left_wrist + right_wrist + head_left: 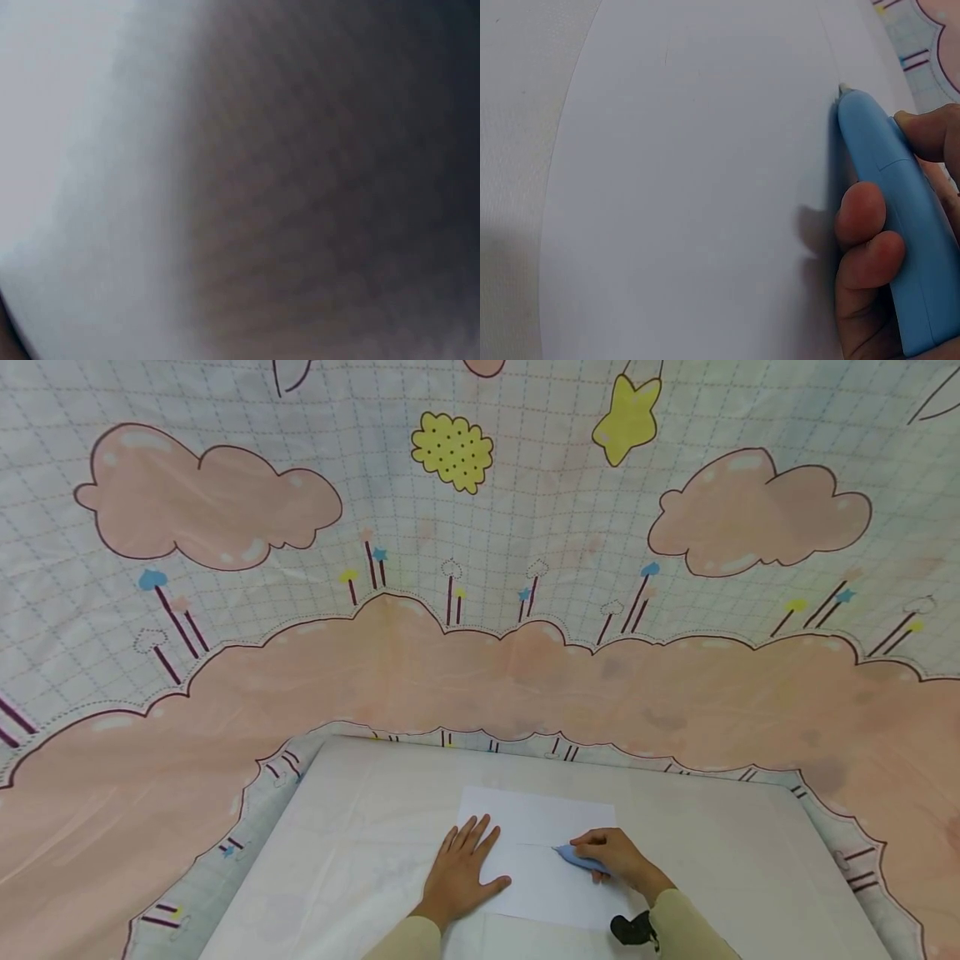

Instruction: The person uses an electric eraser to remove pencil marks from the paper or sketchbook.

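A sheet of white paper (pixel 543 897) lies flat on the white table. My left hand (pixel 459 872) rests on its left side, fingers spread and straight. In my right hand (pixel 615 856) I grip a light-blue utility knife (pixel 581 858), its small tip right at the paper. A thin line (pixel 532 844) runs leftward from that tip. The right wrist view shows fingers curled round the knife's body (pixel 900 217) and a digit on its upper edge. Only a dark blur of skin and a pale surface fill the left wrist view.
The white table (pixel 360 860) extends around the paper on all sides. A black device (pixel 632 929) sits at my right wrist, overlapping the paper's lower right corner. Behind the table hangs a patterned cloth (pixel 525 685) with clouds and stars.
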Tool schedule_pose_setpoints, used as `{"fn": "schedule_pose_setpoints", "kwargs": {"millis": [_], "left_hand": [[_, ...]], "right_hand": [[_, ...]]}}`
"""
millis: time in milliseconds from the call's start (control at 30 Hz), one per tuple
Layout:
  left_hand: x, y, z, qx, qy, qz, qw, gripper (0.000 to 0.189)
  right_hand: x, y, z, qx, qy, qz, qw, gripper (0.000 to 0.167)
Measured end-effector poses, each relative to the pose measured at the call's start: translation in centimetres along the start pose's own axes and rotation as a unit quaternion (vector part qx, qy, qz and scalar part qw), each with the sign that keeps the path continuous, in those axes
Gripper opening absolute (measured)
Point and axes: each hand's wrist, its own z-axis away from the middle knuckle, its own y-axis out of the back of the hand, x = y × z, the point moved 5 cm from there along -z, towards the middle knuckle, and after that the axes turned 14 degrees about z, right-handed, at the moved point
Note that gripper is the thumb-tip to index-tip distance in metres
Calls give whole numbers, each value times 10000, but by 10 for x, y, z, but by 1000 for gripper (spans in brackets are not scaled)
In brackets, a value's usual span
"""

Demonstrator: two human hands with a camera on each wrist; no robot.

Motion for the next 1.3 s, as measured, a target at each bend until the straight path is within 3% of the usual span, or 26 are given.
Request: {"fn": "schedule_pose_setpoints", "kwargs": {"millis": [933, 1300], "left_hand": [[-3, -5, 2, -142, 140, 99, 9998, 84], [-2, -3, 1, -4, 34, 77, 10000, 84]], "right_hand": [[5, 4, 4, -3, -141, -29, 9999, 29], [0, 4, 3, -72, -62, 24, 10000, 30]]}}
